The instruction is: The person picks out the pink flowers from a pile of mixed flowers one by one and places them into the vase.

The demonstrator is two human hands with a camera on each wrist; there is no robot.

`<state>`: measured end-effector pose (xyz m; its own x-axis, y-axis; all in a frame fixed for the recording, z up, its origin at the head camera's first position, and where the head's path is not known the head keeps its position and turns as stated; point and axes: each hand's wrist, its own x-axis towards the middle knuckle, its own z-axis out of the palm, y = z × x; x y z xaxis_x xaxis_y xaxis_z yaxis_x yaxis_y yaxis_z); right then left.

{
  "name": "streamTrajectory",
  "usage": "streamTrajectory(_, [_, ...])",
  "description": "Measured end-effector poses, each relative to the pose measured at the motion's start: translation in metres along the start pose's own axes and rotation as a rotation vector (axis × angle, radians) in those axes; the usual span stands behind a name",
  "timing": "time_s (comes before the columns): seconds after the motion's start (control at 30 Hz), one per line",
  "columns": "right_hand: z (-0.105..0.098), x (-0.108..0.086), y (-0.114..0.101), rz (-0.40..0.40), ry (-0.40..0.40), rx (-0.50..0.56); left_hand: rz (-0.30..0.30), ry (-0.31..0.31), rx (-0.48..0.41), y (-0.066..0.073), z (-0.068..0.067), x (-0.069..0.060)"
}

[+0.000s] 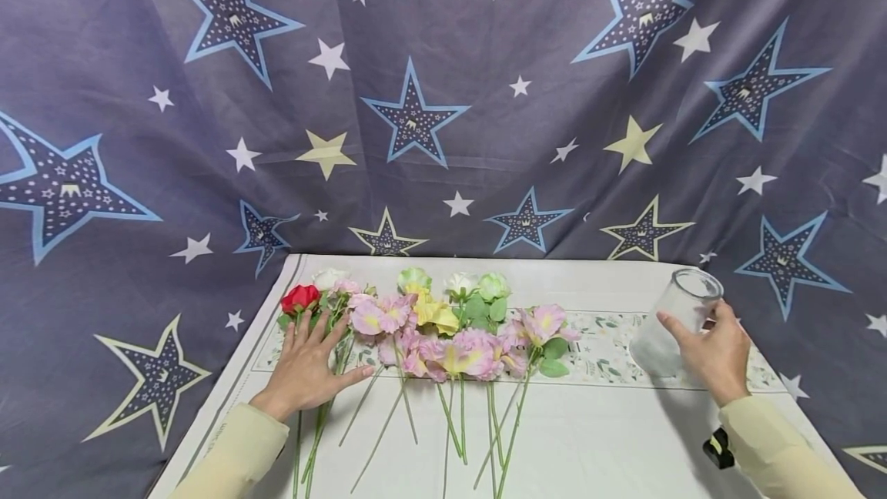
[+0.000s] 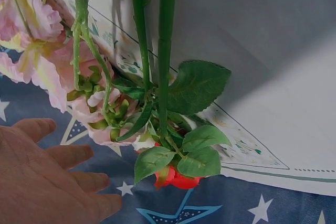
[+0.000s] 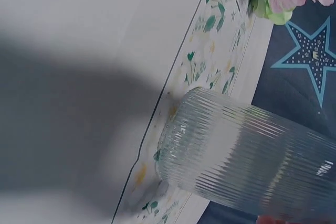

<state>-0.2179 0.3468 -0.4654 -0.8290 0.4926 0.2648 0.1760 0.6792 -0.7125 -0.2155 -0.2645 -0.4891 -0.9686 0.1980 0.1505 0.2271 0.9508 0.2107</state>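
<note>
A clear ribbed glass vase (image 1: 668, 333) (image 3: 236, 156) leans to the right at the table's right side, gripped near its upper part by my right hand (image 1: 717, 349). My left hand (image 1: 312, 368) (image 2: 47, 174) is spread with straight fingers over the left end of a row of artificial flowers. Just beyond its fingertips lies a red rose (image 1: 300, 299) (image 2: 181, 177). Pink flowers (image 1: 457, 353) (image 2: 52, 66), a yellow one (image 1: 435, 312) and pale green ones (image 1: 493, 286) lie to its right, stems toward me. Whether the left hand touches the stems, I cannot tell.
A white tablecloth (image 1: 575, 437) with a leaf-patterned band covers the table. Behind and beside it hangs a dark curtain (image 1: 485, 137) with stars. A small black object (image 1: 718, 449) lies by the right sleeve.
</note>
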Motion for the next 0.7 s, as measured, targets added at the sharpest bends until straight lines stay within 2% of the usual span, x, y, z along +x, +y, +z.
streamTrajectory(0.7, [0.015,-0.02,-0.019,-0.102,0.002,0.035,-0.003,-0.016,-0.017,0.001,0.0,-0.001])
